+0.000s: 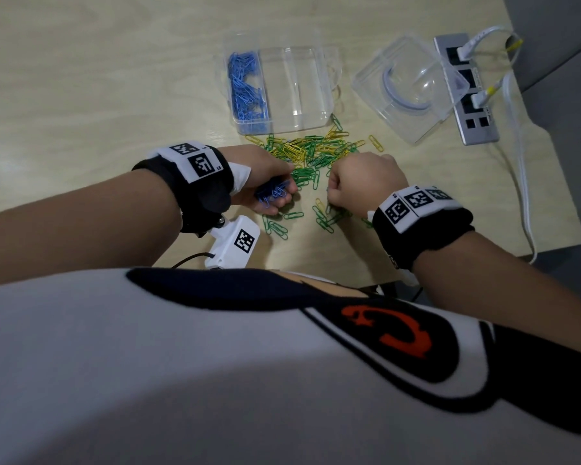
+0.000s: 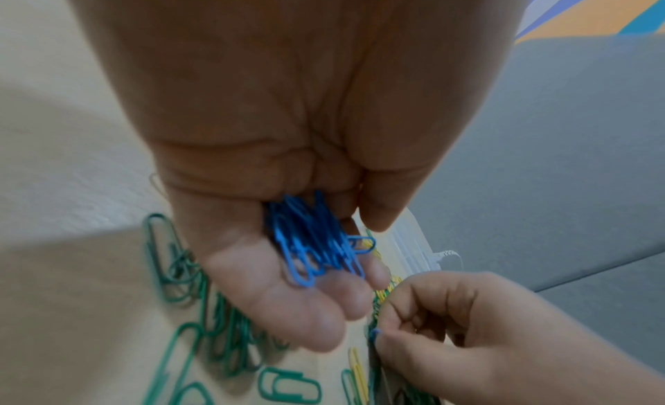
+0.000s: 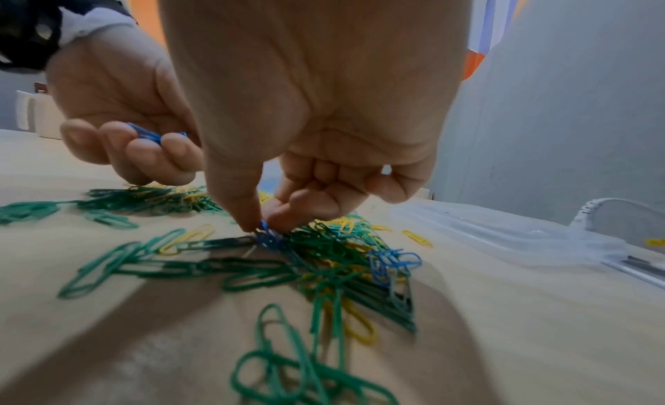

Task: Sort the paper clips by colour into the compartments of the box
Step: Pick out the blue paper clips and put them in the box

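Note:
A clear compartment box [image 1: 311, 95] stands at the back of the table, its left compartment full of blue paper clips [image 1: 247, 92]; the other compartments look empty. Green and yellow clips [image 1: 311, 151] lie in a loose pile in front of it. My left hand [image 1: 275, 196] is palm up, fingers curled round a bunch of blue clips [image 2: 316, 246]. My right hand [image 3: 262, 223] reaches down into the pile, thumb and forefinger pinching one blue clip [image 3: 265, 227]. A few more blue clips [image 3: 394, 263] lie tangled among the green ones.
The clear lid [image 1: 413, 85] lies to the right of the box. Beyond it a grey power strip [image 1: 467, 92] has white cables [image 1: 520, 162] running down the right side. A white tagged device [image 1: 232, 243] sits at the table's near edge.

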